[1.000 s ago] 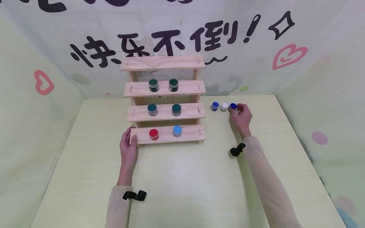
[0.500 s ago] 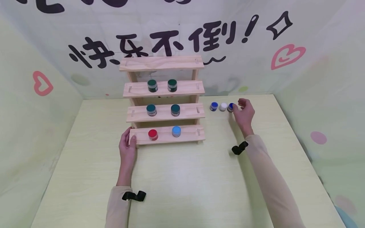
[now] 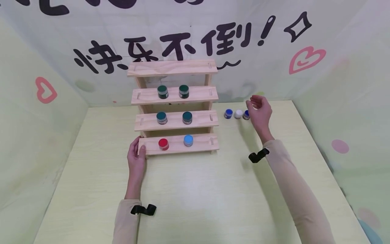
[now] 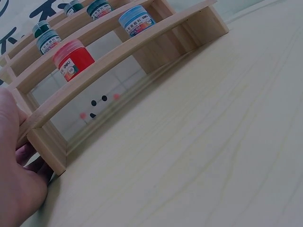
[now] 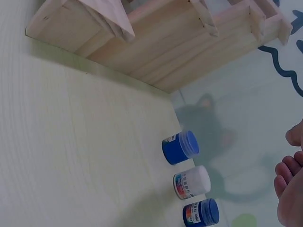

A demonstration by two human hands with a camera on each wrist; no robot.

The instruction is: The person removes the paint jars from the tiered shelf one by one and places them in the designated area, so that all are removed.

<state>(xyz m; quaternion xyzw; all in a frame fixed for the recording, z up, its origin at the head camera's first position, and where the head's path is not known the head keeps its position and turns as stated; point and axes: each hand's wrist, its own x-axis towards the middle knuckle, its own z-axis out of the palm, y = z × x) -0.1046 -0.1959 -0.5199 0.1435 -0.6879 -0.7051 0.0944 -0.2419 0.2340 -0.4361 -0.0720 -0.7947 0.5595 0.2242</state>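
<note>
Three jars (image 3: 238, 114) are standing right of the rack (image 3: 175, 68), which my left hand (image 3: 137, 156) is gripping. My right hand (image 3: 260, 110) is hovering near them, empty, thumb and fingers apart; I'm seemingly arranging jars, the next move probably calling for a pinch. It's partly hiding the rightmost jar (image 3: 245, 115); its wrist view is cropping it

Free tabletop (image 3: 198, 189) before the rack (image 3: 175, 121)
</note>
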